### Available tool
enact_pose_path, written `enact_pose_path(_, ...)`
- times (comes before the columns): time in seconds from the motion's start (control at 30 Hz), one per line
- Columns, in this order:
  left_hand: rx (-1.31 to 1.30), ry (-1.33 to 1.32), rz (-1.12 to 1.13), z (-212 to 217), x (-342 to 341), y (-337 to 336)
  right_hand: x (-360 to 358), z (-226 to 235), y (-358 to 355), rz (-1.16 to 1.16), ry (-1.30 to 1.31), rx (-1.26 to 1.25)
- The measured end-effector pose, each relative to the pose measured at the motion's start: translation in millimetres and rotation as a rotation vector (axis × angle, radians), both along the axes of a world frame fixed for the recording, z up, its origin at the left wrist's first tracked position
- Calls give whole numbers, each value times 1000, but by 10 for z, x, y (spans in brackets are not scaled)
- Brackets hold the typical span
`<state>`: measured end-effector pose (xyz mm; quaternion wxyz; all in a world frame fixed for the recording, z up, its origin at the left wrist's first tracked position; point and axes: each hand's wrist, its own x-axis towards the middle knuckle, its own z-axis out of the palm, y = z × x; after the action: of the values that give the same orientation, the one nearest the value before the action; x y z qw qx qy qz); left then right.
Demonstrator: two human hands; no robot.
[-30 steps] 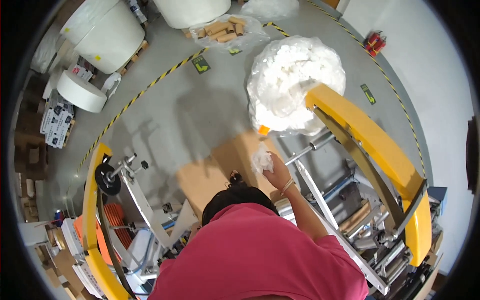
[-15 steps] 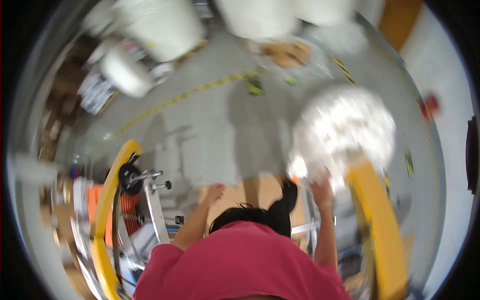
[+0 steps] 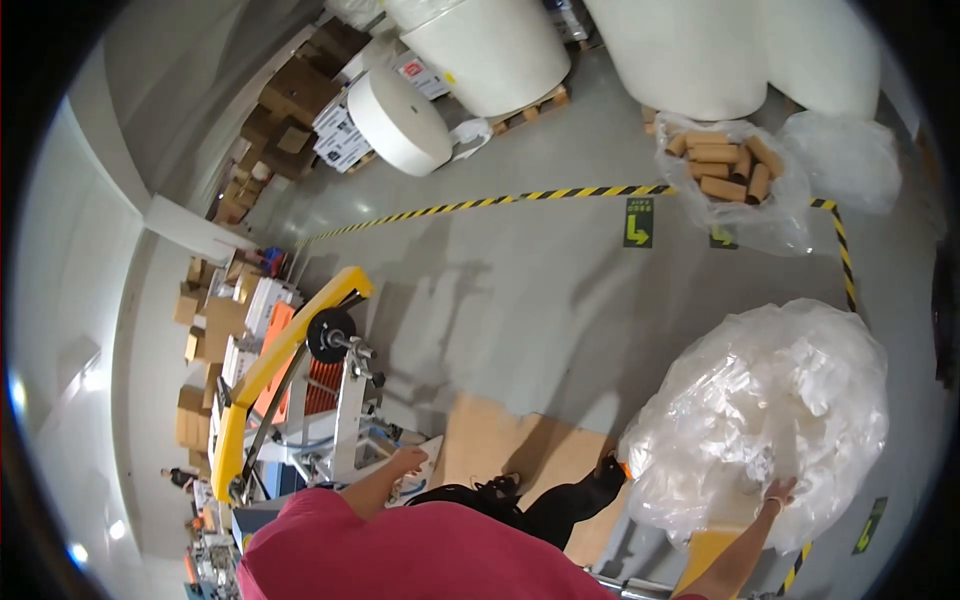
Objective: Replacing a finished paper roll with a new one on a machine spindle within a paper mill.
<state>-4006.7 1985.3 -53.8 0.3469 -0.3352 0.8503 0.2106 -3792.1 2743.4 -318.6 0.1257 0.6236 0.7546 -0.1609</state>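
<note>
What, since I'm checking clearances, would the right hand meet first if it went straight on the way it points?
Most likely the pale crumpled material in the big clear bag, just beyond the right hand; depth is unclear, so they may already touch.

On the grey floor (image 3: 500, 330) at right stands a large, rounded, clear plastic bag (image 3: 760, 410), the bare right hand (image 3: 780, 492) at its near side. Beyond it, a second clear plastic bag (image 3: 790, 225), holding brown cardboard tubes (image 3: 715, 155), lies before white cylindrical rolls (image 3: 690, 60). Left, past a flat tan board (image 3: 480, 430), is an angled yellow machine arm (image 3: 300, 337).
</note>
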Motion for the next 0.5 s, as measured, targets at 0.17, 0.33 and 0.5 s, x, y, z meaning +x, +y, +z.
enact_pose_path(0.17, 10, -48, 145, 6, 262, -38, -176, -1147, -209, 65, -223, -310)
enact_pose_path(0.33, 17, -150, 100, -83, 445, -32, 69, -1884, -561, -90, -318, -145)
enact_pose_path(0.5, -10, -107, -179, -275, 583, -78, -44, -1448, -111, 954, -946, -554)
